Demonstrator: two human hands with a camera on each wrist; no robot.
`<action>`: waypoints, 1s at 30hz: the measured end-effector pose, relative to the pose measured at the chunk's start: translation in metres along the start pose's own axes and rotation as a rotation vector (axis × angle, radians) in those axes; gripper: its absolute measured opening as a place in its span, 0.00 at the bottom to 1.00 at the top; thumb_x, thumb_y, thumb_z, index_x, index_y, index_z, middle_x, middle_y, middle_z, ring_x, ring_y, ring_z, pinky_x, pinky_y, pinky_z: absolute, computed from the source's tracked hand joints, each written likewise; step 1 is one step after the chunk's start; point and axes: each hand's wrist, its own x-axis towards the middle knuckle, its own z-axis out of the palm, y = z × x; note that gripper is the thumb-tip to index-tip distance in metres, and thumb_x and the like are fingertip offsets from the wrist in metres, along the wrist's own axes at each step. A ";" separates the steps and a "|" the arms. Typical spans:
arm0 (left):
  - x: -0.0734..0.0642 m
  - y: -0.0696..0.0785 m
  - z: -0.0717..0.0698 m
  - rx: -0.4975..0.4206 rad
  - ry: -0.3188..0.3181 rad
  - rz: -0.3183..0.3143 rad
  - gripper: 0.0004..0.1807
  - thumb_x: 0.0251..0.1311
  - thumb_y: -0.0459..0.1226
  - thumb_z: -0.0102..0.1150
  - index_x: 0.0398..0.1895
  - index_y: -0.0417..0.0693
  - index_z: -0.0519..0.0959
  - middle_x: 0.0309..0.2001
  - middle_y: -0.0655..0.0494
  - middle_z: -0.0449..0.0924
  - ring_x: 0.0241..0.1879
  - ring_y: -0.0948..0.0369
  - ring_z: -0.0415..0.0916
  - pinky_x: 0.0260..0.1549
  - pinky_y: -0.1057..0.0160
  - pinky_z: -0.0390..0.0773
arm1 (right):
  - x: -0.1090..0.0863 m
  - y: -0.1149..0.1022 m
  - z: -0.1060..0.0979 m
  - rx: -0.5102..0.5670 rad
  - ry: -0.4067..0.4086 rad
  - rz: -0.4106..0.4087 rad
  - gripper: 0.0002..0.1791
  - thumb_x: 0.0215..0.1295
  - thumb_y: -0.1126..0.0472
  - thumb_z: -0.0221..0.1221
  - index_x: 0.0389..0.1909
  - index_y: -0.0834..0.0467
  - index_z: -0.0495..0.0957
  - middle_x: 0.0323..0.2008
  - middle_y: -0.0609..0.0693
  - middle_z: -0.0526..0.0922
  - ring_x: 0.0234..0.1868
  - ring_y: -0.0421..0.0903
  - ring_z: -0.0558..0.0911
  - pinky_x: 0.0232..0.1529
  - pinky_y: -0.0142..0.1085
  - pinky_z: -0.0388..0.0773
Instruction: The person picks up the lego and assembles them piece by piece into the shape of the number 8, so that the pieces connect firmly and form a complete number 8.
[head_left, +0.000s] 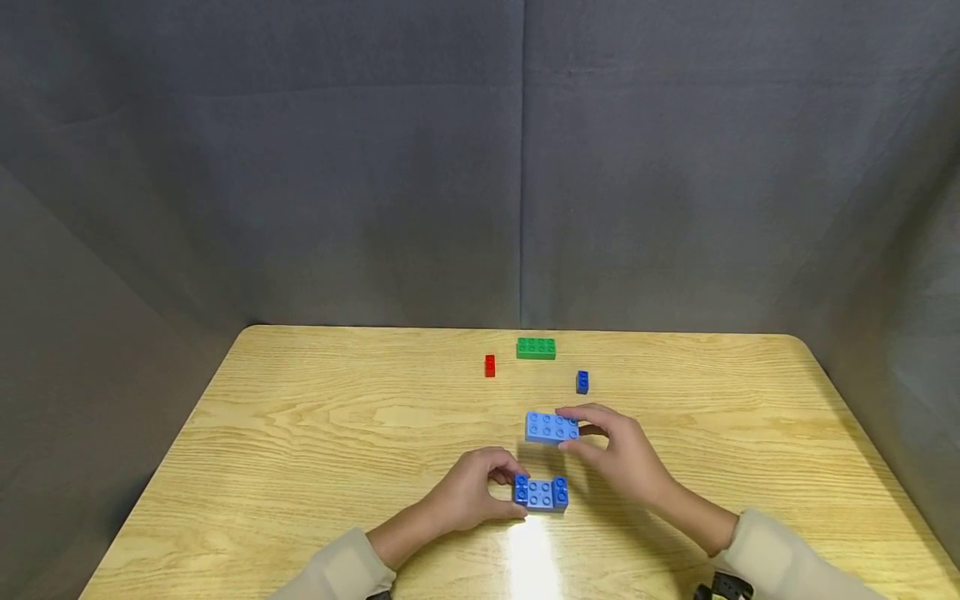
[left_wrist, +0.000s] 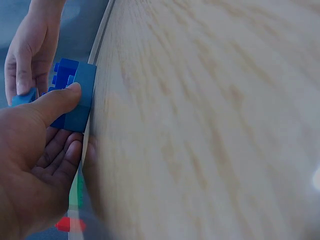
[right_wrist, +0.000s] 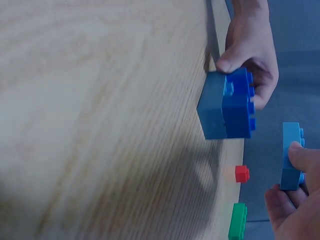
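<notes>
So, right grip (head_left: pixel 622 458) first: thumb and fingers are pinching the right end of a light blue brick (head_left: pixel 543 426), spread only as wide as the brick's short side. It's up in the air, studs up, just beyond the stack and not touching it.

Left grip (head_left: pixel 474 492) is pinching too, thumb on the near side and fingers on the far side of the stack's left end. The stack is a light blue base (head_left: pixel 540 493) with two dark blue end blocks, one at the left end (head_left: pixel 521 490) and one at the right (head_left: pixel 560 492), and bare studs in the gap between them. Can't tell for sure if it's resting flat on the surface (head_left: pixel 337 417) or lifted a hair.

My read on the step in hand: fitting the top brick, with the left side there to steady things. If that's right, the next move calls for bringing the brick back toward the person, squaring it over both end blocks so it bridges the gap, then pressing down evenly. Push one end first and I reckon it could tip or seat crooked.

Further out, beyond the hands, there's a small blue brick (head_left: pixel 582 382), a red brick (head_left: pixel 490 366) and a green brick (head_left: pixel 536 349), all loose near the far edge. Behind that, just grey cloth (head_left: pixel 360 192).
</notes>
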 end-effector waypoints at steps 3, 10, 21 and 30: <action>-0.001 0.000 0.000 0.000 0.003 0.001 0.19 0.40 0.39 0.76 0.37 0.50 0.80 0.35 0.66 0.77 0.36 0.66 0.75 0.38 0.71 0.77 | -0.006 -0.004 -0.001 0.007 -0.008 -0.012 0.20 0.54 0.62 0.67 0.51 0.54 0.79 0.48 0.40 0.80 0.50 0.41 0.78 0.48 0.41 0.79; -0.001 -0.001 0.001 0.007 0.009 0.000 0.19 0.39 0.40 0.77 0.36 0.49 0.79 0.35 0.65 0.76 0.36 0.66 0.74 0.39 0.71 0.77 | -0.020 -0.010 0.002 0.005 -0.034 -0.014 0.20 0.52 0.61 0.68 0.48 0.46 0.79 0.45 0.37 0.80 0.46 0.38 0.79 0.46 0.40 0.79; 0.000 -0.001 0.001 0.015 0.009 -0.015 0.19 0.38 0.37 0.77 0.35 0.48 0.78 0.34 0.65 0.76 0.35 0.67 0.74 0.37 0.72 0.77 | -0.038 -0.007 0.018 0.046 -0.070 -0.053 0.19 0.53 0.57 0.68 0.47 0.47 0.79 0.44 0.39 0.80 0.40 0.41 0.80 0.43 0.41 0.80; 0.000 -0.001 0.001 0.012 0.004 -0.008 0.18 0.38 0.36 0.77 0.35 0.51 0.79 0.34 0.67 0.76 0.34 0.68 0.74 0.37 0.72 0.77 | -0.046 -0.006 0.028 0.059 -0.085 -0.018 0.20 0.51 0.61 0.69 0.47 0.49 0.79 0.45 0.39 0.80 0.44 0.40 0.79 0.46 0.42 0.79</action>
